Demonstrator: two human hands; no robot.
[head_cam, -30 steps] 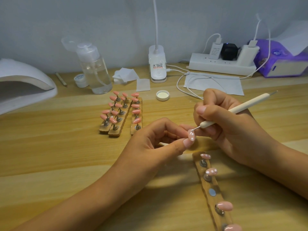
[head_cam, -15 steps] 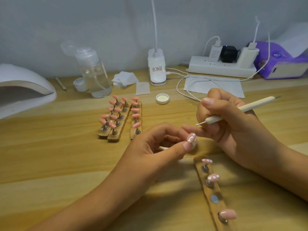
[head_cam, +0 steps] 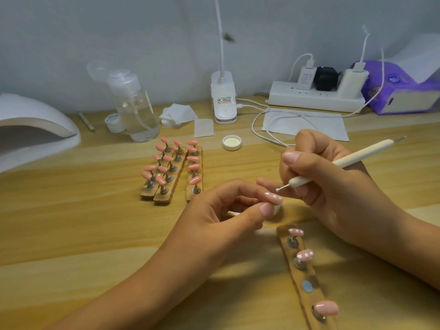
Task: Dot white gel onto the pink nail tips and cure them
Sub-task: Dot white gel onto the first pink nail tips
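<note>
A: Which step?
B: Dotting. Just beyond the long wooden holder strip [head_cam: 303, 273], the grip of the left hand [head_cam: 214, 217] pinches a pink almond-shaped nail tip [head_cam: 273, 198], already dotted. The grip of the right hand [head_cam: 338, 191] pinches the slim white dotting pen [head_cam: 357, 158], ball just off the tip.
A: Next?
B: Likely reseat it, then the white domed curing lamp [head_cam: 35, 120], far left.

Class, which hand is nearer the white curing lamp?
Left. Left hand, pinching a nail tip, lies right of the curing lamp; right hand, holding the dotting tool, is farther right.
</note>
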